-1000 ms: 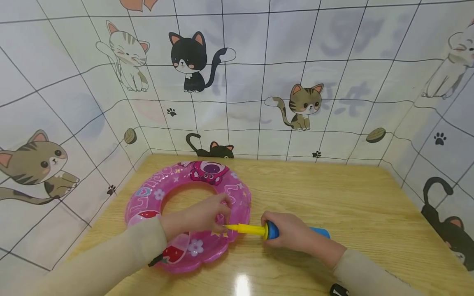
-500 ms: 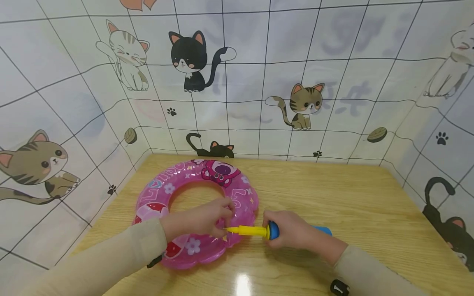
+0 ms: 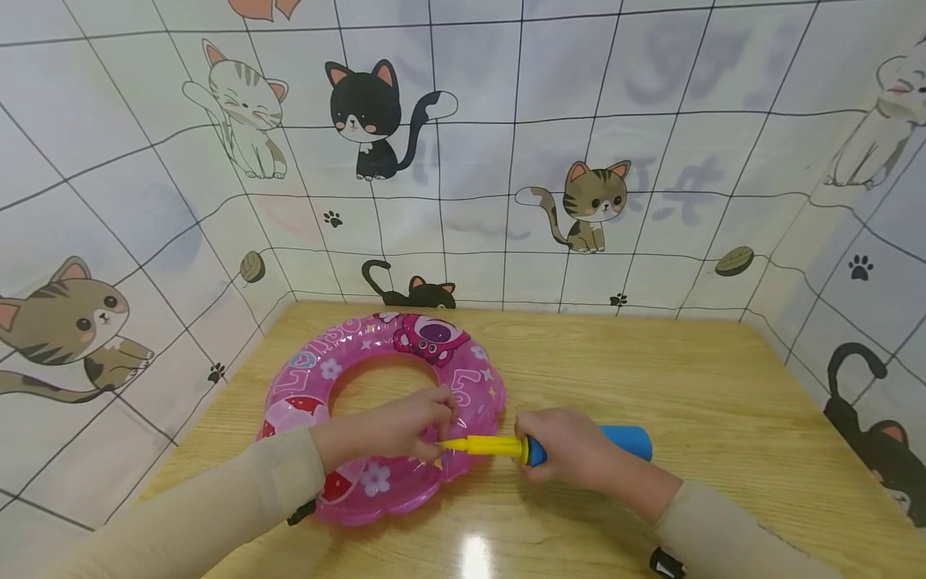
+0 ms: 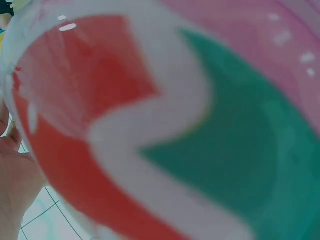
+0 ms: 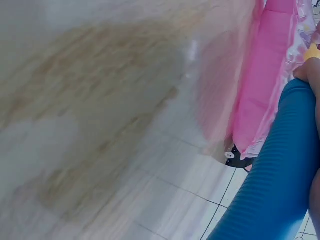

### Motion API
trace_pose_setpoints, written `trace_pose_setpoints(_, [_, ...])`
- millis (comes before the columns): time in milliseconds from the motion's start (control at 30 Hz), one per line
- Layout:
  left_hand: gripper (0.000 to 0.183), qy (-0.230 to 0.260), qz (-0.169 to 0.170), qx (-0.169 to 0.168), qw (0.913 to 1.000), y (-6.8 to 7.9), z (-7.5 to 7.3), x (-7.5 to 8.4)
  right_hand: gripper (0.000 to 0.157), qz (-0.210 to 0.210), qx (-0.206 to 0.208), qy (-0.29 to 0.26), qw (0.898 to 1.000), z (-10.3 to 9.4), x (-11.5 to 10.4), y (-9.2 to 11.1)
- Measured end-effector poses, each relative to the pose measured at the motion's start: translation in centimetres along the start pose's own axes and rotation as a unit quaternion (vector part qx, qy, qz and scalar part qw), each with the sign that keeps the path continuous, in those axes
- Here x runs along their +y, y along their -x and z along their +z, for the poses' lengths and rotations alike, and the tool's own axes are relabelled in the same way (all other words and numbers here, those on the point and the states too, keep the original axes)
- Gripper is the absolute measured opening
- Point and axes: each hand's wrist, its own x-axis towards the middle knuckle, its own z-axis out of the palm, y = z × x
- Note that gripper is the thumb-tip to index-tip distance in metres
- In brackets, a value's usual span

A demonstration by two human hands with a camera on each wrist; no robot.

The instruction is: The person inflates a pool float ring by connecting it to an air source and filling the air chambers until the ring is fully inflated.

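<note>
A pink inflatable swim ring (image 3: 347, 347), printed with a bear, flowers and strawberries, lies on the left half of the table. Over its near right side my left hand (image 3: 401, 425) pinches the ring with finger and thumb, right at the tip of a yellow nozzle (image 3: 495, 445); the spot under the fingers is hidden. That nozzle belongs to a blue hand pump (image 3: 628, 441), which my right hand (image 3: 567, 446) grips around the front of its body. In the right wrist view the ribbed blue pump barrel (image 5: 270, 170) points toward the ring (image 5: 265, 75). The ring's plastic (image 4: 235, 115) fills the left wrist view.
The wooden table (image 3: 651, 370) is bordered by a white sheet (image 3: 477, 161) with a grid and cartoon cats at the back and both sides. Black straps show at both sleeves.
The swim ring has shifted and turned a little to the right, then stays put. More of the pump's blue rear end shows behind my right hand now. Both hands keep their hold.
</note>
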Motion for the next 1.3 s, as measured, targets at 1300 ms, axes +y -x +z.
trace_pose_setpoints(1300, [0.022, -0.094, 0.054, 0.010, 0.9940, 1.4, -0.8, 0.5, 0.051, 0.161, 0.048, -0.097, 0.981, -4.0, 7.5, 5.9])
